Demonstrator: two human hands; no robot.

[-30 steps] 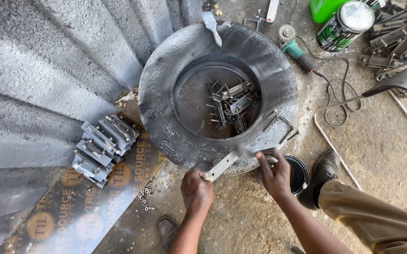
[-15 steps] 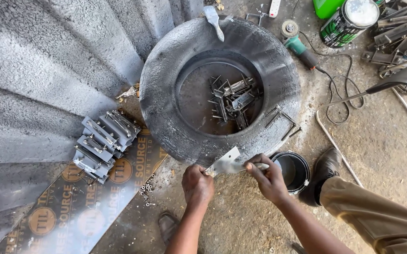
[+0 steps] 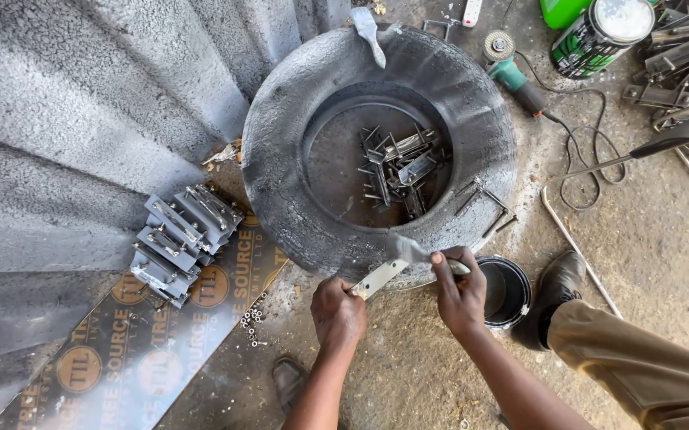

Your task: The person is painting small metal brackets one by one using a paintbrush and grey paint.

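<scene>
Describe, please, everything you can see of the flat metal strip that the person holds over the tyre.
The metal strip is a short, flat, pale bar, bare at the near end and silver-grey at the far end. It lies slanted across the near rim of the tyre. The left hand grips its lower end. The right hand holds a paintbrush whose bristles touch the upper end. A small dark paint can stands open just beside it on the ground.

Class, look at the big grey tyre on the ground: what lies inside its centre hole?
Inside the tyre lies a loose heap of small metal brackets on a dusty grey floor. Whatever sits beneath the heap is covered.
</scene>
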